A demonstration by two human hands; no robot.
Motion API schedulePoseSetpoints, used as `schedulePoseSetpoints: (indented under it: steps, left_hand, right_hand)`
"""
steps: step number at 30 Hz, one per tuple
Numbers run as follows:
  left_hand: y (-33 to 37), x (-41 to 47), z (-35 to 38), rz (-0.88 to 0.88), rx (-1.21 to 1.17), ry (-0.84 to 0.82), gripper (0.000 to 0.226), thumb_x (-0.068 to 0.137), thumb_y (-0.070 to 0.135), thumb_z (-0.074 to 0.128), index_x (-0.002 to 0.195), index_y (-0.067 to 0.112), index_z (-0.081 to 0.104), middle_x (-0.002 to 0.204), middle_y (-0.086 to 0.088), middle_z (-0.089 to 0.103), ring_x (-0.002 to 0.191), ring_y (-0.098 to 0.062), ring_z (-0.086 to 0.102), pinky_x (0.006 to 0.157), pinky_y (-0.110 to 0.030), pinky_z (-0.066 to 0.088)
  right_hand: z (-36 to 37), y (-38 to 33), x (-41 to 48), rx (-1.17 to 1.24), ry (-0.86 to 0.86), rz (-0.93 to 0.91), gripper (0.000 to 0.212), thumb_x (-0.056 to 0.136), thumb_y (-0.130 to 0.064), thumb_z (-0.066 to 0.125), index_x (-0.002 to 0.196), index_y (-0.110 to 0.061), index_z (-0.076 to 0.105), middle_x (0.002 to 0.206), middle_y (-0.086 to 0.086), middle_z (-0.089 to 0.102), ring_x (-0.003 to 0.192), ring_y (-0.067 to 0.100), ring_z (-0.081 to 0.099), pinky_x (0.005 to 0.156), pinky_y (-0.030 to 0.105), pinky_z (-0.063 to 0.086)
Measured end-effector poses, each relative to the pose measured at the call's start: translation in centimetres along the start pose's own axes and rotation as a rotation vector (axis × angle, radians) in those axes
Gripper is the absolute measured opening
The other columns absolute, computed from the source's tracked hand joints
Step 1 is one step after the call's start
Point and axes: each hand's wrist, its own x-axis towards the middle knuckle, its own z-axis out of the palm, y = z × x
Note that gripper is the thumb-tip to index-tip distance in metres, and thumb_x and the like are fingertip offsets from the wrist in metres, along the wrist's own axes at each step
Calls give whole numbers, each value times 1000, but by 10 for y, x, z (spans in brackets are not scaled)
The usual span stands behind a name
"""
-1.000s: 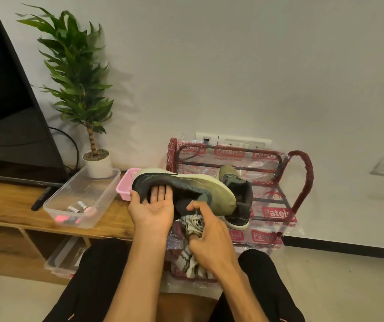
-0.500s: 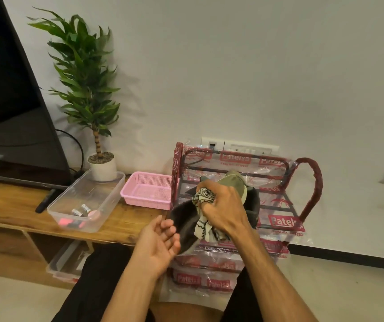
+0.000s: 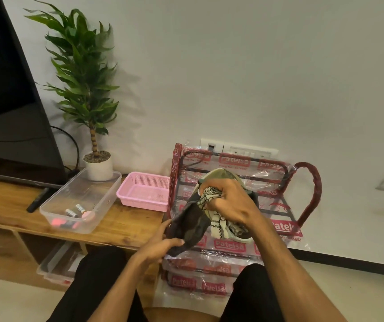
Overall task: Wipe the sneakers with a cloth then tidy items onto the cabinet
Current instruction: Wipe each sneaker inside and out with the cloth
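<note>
- The right hand (image 3: pixel 229 202) is clenching a bunched black-and-white patterned cloth (image 3: pixel 210 197), fingers curled round the fabric, and is pressing it against the sneaker (image 3: pixel 192 225).
- A loose tail of the cloth is hanging below this hand, over the sneaker's side.
- The left hand (image 3: pixel 160 244) is gripping the near, dark end of the sneaker, with fingers and thumb curled round it.
- The sneaker is being held in the air between both hands. It is tilting, with its dark part down by the left hand and its olive-green end pointing up towards the wall.
- Just behind it, a red shoe rack (image 3: pixel 308 196) wrapped in clear printed plastic is standing against the wall.
- A second dark shoe (image 3: pixel 255 199) is showing partly behind the right hand, apparently on the rack.
- Left of the rack, a pink basket (image 3: pixel 144 194) is sitting on the wooden cabinet (image 3: pixel 3 205), just beside the rack's side.
- Further left, a clear plastic box (image 3: pixel 98 194) is holding two batteries (image 3: pixel 79 208) and some pink objects.
- A potted plant (image 3: pixel 98 168) is standing behind the box, near the wall.
- A black remote (image 3: pixel 36 202) is lying beside the box, below the edge of a television (image 3: pixel 12 117).
- The person's legs, in black, are showing along the bottom edge.
</note>
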Motion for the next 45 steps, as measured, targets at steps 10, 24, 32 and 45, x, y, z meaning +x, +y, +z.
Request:
schedulePoseSetpoints:
  steps: [10, 24, 32, 45]
  left_hand:
    - [12, 19, 30, -141, -140, 111, 34, 97, 1, 39, 129, 10, 45, 78, -21, 72, 51, -24, 67, 47, -30, 55]
    - [66, 23, 30, -176, -385, 44, 27, 104, 21, 35, 125, 6, 43, 90, -25, 69, 60, -31, 70, 61, -39, 60]
    - [74, 45, 32, -219, -284, 58, 45, 104, 35, 35, 129, 0, 49, 73, -21, 74, 59, -31, 72, 51, -35, 57]
    - [101, 88, 15, -76, 669, 290, 56, 95, 42, 48, 139, 9, 33, 97, -6, 62, 82, -24, 67, 75, -35, 56]
  right_hand:
    - [1, 0, 20, -202, 35, -87, 43, 67, -7, 59, 104, -27, 67, 84, -6, 69, 68, 14, 60, 66, 29, 51]
    - [0, 0, 35, -384, 34, 55, 76, 73, -9, 53, 141, -42, 40, 113, -6, 63, 80, 15, 61, 72, 40, 57]
    - [31, 32, 25, -339, -291, 296, 81, 82, -25, 52, 144, -59, 14, 137, 4, 58, 112, 28, 61, 96, 47, 48]
    - [86, 62, 38, -301, -120, 425, 48, 82, -27, 63, 126, -26, 44, 118, 6, 65, 109, 31, 61, 91, 43, 50]
